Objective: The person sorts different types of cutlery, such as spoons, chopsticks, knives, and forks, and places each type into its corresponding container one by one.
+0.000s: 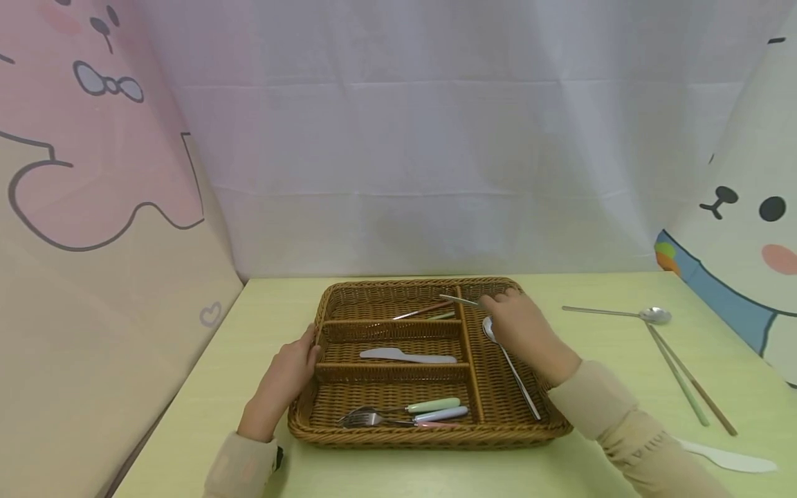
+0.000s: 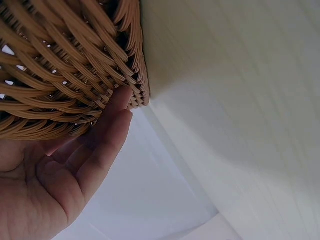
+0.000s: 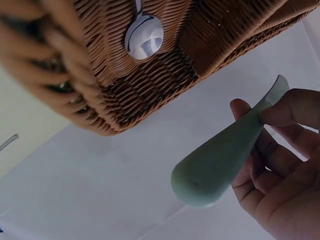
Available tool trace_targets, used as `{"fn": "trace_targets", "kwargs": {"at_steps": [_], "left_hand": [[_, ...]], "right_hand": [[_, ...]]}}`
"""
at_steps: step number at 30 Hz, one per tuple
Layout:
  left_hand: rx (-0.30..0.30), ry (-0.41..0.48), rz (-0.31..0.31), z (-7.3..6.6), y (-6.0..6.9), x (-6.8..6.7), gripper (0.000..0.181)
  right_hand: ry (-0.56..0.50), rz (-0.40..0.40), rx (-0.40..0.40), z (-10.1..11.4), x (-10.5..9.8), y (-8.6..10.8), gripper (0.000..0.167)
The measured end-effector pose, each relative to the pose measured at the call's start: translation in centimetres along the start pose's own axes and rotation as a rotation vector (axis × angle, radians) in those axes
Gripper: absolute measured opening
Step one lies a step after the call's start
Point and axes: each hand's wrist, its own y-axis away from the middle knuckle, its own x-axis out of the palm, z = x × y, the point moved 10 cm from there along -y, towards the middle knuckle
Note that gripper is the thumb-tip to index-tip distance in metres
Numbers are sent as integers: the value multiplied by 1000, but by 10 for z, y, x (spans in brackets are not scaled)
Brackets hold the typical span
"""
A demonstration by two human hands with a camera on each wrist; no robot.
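Observation:
My left hand (image 1: 286, 370) rests against the left side of the brown wicker basket (image 1: 429, 436), its gently bent fingers (image 2: 107, 135) touching the outer wall; its thumb is hidden in the left wrist view. Over the basket's far right corner, my right hand (image 1: 519, 328) pinches a pale green table knife (image 3: 220, 162) between thumb and fingers, its rounded end showing below the hand in the right wrist view. Beneath that hand a long metal spoon (image 1: 513, 373) lies in the right compartment. A white knife (image 1: 407, 356) lies in the middle left compartment.
Forks with coloured handles (image 1: 438, 413) lie in the near left compartment, and chopsticks (image 1: 423, 311) in the far left one. Right of the basket, the table holds another spoon (image 1: 654, 315), two chopsticks (image 1: 691, 380) and a white knife (image 1: 735, 460). A pale curtain (image 1: 436, 152) hangs behind.

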Motion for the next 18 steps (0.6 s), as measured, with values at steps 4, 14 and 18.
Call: {"fn": "trace_targets", "kwargs": {"at_steps": [4,14,18], "left_hand": [[2,-1,2,0,0,0,51],[15,-10,-7,-1,1,-1,50],[26,-18,-13,-3,1,-2,50]], "right_hand": [[-3,40,-1,6,7,-3,25],[-37,75,-34,25,17,-14,31],[-39,78,-60,33,20,-19,30]]}}
